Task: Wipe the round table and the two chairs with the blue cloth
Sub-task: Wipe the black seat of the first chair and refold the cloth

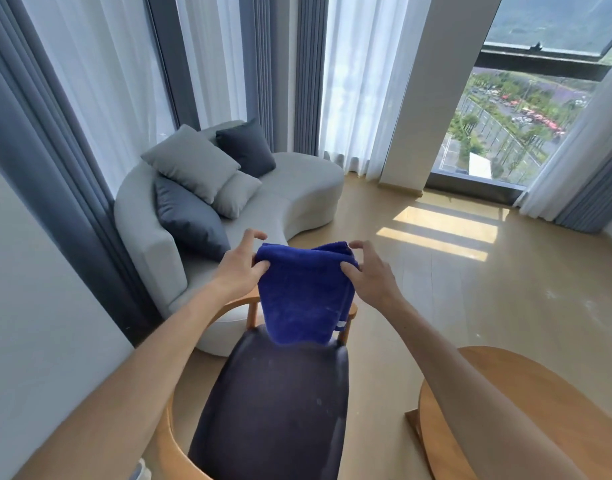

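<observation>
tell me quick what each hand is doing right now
Left hand: pinches the top left corner of the blue cloth.
Right hand: pinches the cloth's top right corner.

floor (470,289): pale wood, sun stripes | on it: sofa (297,199), chair (273,403), round worktop (540,410) beside the chair

— What couldn't you make out?

— My blue cloth (302,296) covered the far end of the chair (273,403) at centre frame. My right forearm hid part of the round table (526,389), and the lower right edge cut off the rest.

— Anything else?

— The chair's near end ran off the bottom edge.
</observation>
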The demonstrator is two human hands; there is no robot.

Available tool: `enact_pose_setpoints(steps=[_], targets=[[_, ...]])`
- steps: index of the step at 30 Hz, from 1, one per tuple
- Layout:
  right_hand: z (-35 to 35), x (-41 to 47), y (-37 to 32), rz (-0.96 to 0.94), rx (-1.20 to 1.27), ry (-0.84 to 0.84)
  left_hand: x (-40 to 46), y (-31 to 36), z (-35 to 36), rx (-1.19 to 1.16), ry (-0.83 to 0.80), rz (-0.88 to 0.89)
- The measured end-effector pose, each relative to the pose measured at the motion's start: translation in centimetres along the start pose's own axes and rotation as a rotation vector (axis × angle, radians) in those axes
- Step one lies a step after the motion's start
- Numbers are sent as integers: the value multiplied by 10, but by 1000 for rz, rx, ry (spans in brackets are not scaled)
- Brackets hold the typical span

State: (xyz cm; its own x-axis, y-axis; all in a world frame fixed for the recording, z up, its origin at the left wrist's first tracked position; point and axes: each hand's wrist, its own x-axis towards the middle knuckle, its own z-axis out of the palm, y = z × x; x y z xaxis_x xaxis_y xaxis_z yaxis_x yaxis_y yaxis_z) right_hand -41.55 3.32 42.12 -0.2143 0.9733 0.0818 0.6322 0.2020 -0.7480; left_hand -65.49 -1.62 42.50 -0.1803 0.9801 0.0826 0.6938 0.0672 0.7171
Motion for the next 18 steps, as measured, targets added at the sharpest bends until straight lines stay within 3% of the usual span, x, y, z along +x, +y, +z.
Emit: enact_pose_setpoints(steps=[3,6,8,10,12,16,18], targets=[[-7,7,-5,79,131,-18,5,3,-1,-7,6,16],[-17,11,-7,146,325,-191,9,8,0,-176,5,-92],[-20,11,-6,114,269,-286,11,10,-5,-407,-61,-156],[-21,11,-3,46,94,-225,12,10,-12,-550,-224,-141],[-19,10,-1,-22,-17,-121,11,9,-15,-462,-327,-78],[-15,11,3,-107,-130,10,12,7,-8,13,-143,70],[-16,12,2,-93,-130,57,13,6,-5,73,-86,62]])
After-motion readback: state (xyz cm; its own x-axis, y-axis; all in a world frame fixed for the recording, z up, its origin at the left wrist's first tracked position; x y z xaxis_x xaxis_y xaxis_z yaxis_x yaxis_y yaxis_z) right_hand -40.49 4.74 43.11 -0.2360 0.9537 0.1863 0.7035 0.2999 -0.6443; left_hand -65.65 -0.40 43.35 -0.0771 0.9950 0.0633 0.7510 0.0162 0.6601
